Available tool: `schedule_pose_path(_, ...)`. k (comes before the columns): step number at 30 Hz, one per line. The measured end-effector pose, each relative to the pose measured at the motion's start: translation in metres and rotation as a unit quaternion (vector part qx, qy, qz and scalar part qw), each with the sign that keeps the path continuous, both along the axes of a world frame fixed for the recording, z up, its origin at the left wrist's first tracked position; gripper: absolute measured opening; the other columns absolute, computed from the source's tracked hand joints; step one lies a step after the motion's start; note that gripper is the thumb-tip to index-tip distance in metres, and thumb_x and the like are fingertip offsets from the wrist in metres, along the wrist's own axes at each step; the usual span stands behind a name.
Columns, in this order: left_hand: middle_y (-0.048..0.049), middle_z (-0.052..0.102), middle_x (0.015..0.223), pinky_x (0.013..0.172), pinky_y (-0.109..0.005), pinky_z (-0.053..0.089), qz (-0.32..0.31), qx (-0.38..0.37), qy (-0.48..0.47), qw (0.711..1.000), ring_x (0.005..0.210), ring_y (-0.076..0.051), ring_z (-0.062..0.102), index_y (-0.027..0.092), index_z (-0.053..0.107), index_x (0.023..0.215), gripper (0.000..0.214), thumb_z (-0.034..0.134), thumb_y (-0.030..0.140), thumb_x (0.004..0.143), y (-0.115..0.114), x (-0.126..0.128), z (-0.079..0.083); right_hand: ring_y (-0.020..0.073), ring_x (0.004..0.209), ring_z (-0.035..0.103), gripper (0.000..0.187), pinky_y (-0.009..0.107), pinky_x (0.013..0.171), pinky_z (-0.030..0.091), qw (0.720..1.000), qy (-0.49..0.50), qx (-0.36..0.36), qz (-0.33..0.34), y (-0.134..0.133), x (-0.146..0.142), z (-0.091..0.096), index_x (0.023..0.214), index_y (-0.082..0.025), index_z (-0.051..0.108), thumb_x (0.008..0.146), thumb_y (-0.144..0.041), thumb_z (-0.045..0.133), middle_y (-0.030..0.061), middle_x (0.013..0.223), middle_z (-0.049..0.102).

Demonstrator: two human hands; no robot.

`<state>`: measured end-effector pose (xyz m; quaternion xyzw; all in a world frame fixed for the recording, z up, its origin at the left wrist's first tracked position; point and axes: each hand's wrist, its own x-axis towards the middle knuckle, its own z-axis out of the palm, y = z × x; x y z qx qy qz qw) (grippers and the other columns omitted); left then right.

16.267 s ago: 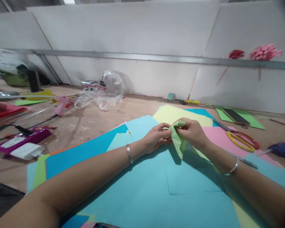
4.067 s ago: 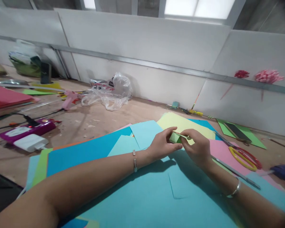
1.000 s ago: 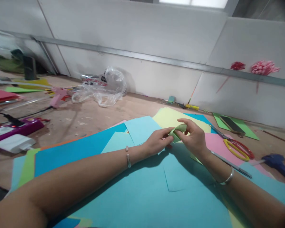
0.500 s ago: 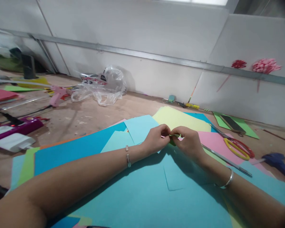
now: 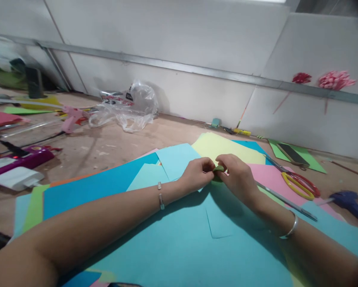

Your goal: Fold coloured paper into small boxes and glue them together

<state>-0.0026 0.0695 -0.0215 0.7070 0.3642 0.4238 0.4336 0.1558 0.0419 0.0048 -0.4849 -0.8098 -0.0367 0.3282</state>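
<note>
Between my two hands is a small piece of green paper (image 5: 218,169), partly hidden by the fingers. My left hand (image 5: 196,173) pinches its left side between thumb and fingertips. On its right side my right hand (image 5: 236,174) has thumb and forefinger closed on the paper. Both hands are just above a large light blue sheet (image 5: 179,243), where a smaller light blue rectangle (image 5: 219,221) lies under the right wrist. Behind the hands is a pale yellow sheet (image 5: 226,149).
Red-and-yellow-handled scissors (image 5: 300,185) and a metal strip (image 5: 289,201) lie to the right, near a blue glue gun (image 5: 347,203). A pink glue gun (image 5: 73,118), a purple power strip (image 5: 20,161) and a plastic bag (image 5: 131,107) are at left. A phone (image 5: 292,154) rests on green paper.
My right hand has shifted slightly, its fingers lifting and loosening a little around the green paper, so more of the paper shows. The left hand stays almost still.
</note>
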Motion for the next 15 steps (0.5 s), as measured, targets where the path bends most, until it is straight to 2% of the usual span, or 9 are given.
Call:
schedule_pose_path(2,0.0002,0.066,0.071,0.067,-0.025,0.050,-0.003,0.002,0.005,1.000,0.070,-0.014,0.061,0.014,0.062,0.073,0.019,0.052,0.002,0.064,0.000,0.000,0.000,0.0172,0.074,0.056,0.025,0.026,0.064,0.043,1.000,-0.016,0.009,0.019,0.001,0.001,-0.001,0.096,-0.021,0.059,0.075,-0.008,0.054,0.0041,0.089,0.058)
schedule_pose_path(4,-0.0008,0.068,0.073,0.067,-0.025,0.050,-0.003,0.008,0.020,1.000,0.073,-0.015,0.062,0.014,0.063,0.075,0.020,0.050,0.003,0.065,0.000,0.000,-0.001,0.0175,0.077,0.056,0.027,0.026,0.063,0.043,0.999,-0.039,0.008,0.029,0.002,0.002,-0.002,0.097,-0.022,0.059,0.075,-0.006,0.054,0.0046,0.092,0.057)
schedule_pose_path(10,-0.0005,0.065,0.066,0.059,-0.024,0.047,-0.002,0.027,0.063,0.998,0.067,-0.016,0.060,0.014,0.062,0.066,0.011,0.053,0.007,0.068,-0.003,0.000,0.000,0.0181,0.079,0.057,0.026,0.026,0.064,0.043,0.993,-0.101,-0.044,0.036,-0.001,0.000,0.003,0.092,-0.020,0.059,0.074,-0.003,0.054,0.0041,0.089,0.057)
schedule_pose_path(15,0.0003,0.065,0.064,0.057,-0.023,0.045,0.007,0.034,0.083,0.996,0.064,-0.015,0.059,0.014,0.063,0.068,0.015,0.052,0.005,0.066,-0.004,0.000,0.001,0.0156,0.073,0.057,0.028,0.024,0.062,0.042,0.992,-0.071,-0.085,0.056,0.000,0.000,0.012,0.090,-0.021,0.061,0.070,-0.003,0.059,0.0009,0.082,0.059)
